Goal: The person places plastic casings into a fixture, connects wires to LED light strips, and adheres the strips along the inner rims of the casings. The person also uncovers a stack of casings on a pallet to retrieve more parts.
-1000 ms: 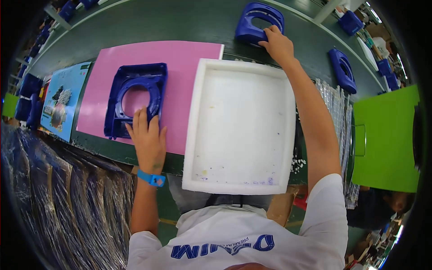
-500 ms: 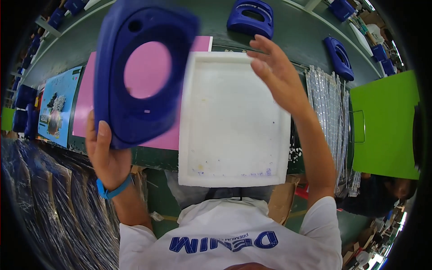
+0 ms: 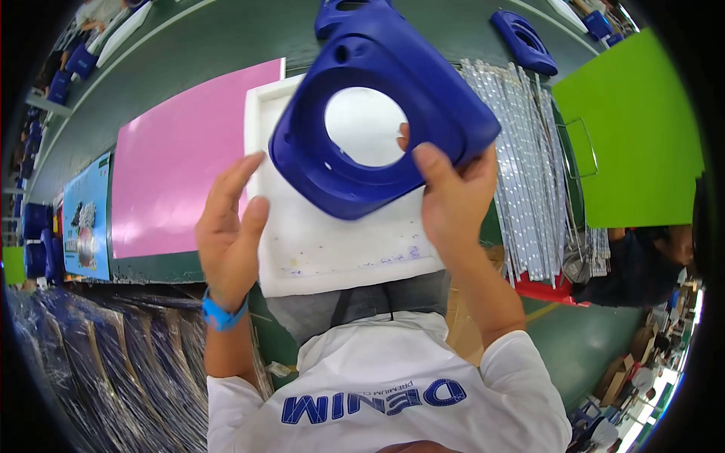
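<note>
A blue plastic housing with a large round opening is raised at a tilt over a white foam tray. My right hand grips its lower right edge, thumb in front and a fingertip showing through the opening. My left hand is apart from the part, by the tray's left edge, fingers and thumb spread with nothing between them. The tray's bottom has small blue and yellowish specks.
Left of the tray lie a pink sheet and a blue printed sheet. Metal strips and a green panel are at the right. Another blue housing lies at the far right. Plastic-wrapped material is at the lower left.
The blue housing went from my left hand on the left to my right hand over the tray, and turned. My left hand let go and opened. The whole view shifted.
</note>
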Available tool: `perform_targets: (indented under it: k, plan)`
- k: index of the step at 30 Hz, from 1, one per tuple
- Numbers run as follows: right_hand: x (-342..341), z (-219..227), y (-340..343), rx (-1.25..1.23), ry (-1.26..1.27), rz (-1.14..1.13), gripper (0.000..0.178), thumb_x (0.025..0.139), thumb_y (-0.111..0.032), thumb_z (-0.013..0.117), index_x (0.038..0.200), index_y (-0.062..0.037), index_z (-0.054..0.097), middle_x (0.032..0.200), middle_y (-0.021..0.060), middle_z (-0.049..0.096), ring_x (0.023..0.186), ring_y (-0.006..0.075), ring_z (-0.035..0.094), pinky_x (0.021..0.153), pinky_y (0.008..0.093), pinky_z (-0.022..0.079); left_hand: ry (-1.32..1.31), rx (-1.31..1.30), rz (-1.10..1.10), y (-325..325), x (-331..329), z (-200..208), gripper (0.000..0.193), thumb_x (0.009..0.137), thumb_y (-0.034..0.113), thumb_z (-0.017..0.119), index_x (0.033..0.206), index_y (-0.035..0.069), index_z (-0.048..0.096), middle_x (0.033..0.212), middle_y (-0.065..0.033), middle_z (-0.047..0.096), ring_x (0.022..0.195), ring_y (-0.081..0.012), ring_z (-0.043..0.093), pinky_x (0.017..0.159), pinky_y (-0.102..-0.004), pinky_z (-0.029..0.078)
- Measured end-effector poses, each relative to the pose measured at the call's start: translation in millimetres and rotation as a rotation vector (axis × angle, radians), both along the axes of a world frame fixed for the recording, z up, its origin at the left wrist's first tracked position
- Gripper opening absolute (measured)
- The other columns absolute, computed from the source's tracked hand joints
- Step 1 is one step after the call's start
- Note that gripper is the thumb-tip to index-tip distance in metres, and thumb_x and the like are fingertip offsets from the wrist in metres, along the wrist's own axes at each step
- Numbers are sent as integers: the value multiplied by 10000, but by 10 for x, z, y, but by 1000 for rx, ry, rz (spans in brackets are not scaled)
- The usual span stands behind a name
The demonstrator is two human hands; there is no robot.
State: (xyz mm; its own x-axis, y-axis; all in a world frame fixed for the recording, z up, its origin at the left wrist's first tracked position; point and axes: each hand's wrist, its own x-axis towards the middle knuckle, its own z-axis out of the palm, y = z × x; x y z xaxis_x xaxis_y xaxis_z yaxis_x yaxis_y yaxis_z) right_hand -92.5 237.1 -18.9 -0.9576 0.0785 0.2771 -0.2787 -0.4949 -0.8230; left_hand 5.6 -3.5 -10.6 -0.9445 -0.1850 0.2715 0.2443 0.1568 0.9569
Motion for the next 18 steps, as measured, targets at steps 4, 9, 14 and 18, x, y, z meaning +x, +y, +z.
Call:
perform_targets:
  k: [4, 9, 14, 18]
  plan:
    - [301, 53, 51, 616, 662, 11, 542, 759, -15, 900, 1121, -40, 497, 1231, 197, 645, 1203, 384, 663, 927, 444, 567, 107, 236, -283, 339, -74, 412, 836, 986, 487, 646, 1536, -89, 391, 1531, -299, 483, 1389, -402, 534, 1178, -495, 408]
    - [291, -112, -155, 863, 1060, -96, 326, 924, -183, 729, 1202, -17, 699, 1399, 232, 600, 1255, 398, 620, 1033, 494, 520, 0, 175, -183, 527, -209, 756, 866, 855, 421, 771, 1483, -80, 449, 1421, -262, 579, 1277, -355, 623, 1081, -465, 501]
    - [350, -35, 526, 1051, 775, -16, 246, 870, -190, 802, 1025, -13, 730, 1106, 139, 737, 1028, 337, 712, 881, 440, 577, 62, -320, -322, 249, -229, 509, 807, 722, 94, 830, 1448, -66, 516, 1316, -210, 626, 1121, -316, 671, 984, -375, 510]
    - [-77, -170, 1323, 1415, 380, -315, 240, 877, -241, 796, 970, -27, 740, 1001, 146, 727, 894, 347, 688, 772, 449, 559, 50, -967, -460, 378, -287, 300, 808, 666, 81, 775, 1440, -3, 556, 1179, -219, 633, 1028, -417, 630, 890, -455, 532]
